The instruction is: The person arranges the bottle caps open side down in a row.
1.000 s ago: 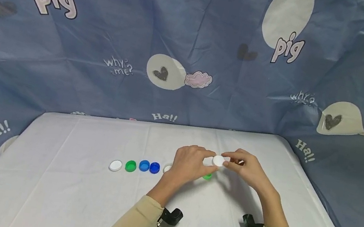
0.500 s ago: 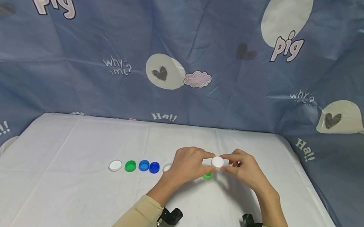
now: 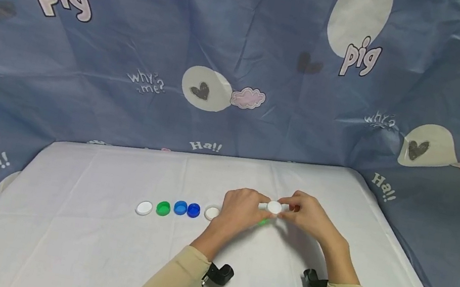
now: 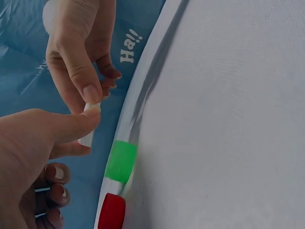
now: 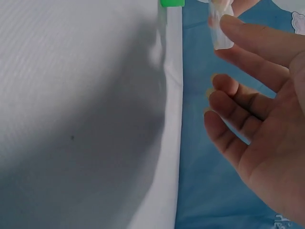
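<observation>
Between my two hands a white bottle cap (image 3: 274,208) is held up over the right part of the table. Its flat round face shows in the head view, and its ribbed side (image 5: 222,36) in the right wrist view. My left hand (image 3: 242,211) pinches it from the left with thumb and forefinger. From the right, my right hand (image 3: 309,217) pinches the opposite edge, its other fingers loosely bent. A green cap (image 4: 121,161) lies on the table just below the hands. Beside it is a red cap (image 4: 112,211), hidden behind my left hand in the head view.
Left of my hands runs a row of caps on the white tablecloth (image 3: 99,254): white (image 3: 144,208), green (image 3: 163,208), light blue (image 3: 180,207), dark blue (image 3: 193,210) and another white one (image 3: 212,212). A blue printed curtain (image 3: 147,113) hangs behind the table.
Both hands have come down slightly with the white cap between them, now covering more of the green cap. The white cap left of my left hand shows more fully.
</observation>
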Motion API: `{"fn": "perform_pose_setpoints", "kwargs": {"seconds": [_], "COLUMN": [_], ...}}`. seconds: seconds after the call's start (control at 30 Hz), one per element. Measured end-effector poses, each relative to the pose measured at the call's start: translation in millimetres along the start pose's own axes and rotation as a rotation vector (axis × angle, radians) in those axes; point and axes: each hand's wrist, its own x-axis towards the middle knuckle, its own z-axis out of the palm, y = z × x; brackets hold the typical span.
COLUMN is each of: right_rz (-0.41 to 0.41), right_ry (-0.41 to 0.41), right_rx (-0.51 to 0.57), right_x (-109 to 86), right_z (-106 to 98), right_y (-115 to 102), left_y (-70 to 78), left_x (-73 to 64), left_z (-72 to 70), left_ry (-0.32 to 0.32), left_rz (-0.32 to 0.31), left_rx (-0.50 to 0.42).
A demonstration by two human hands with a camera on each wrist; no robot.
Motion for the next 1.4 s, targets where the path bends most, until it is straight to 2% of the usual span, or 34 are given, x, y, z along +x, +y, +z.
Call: {"fn": "perform_pose_setpoints", "kwargs": {"seconds": [0.33, 0.53, 1.03, 1.4], "right_rz": [0.081, 0.102, 0.106, 0.118], "right_ry": [-0.044, -0.074, -0.112, -0.128], "right_rx": [-0.045, -0.088, -0.187, -0.153], "right_x": [2.4, 4.2, 4.6, 3.6], "right_z": [4.5, 8.2, 11.8, 9.7], "right_y": [0.1, 1.7, 3.6, 7.8], "left_y": [1.3, 2.3, 8.7, 9.9], "left_x": [0.5, 0.1, -1.4, -2.5], "left_z": [5.9, 10.6, 16.9, 16.1], "left_ry": [-0.051, -0.075, -0.061, -0.059], "left_rz": [-0.019, -0.018, 0.026, 0.019], "left_rx": [0.044, 0.069, 0.175, 0.127]}}
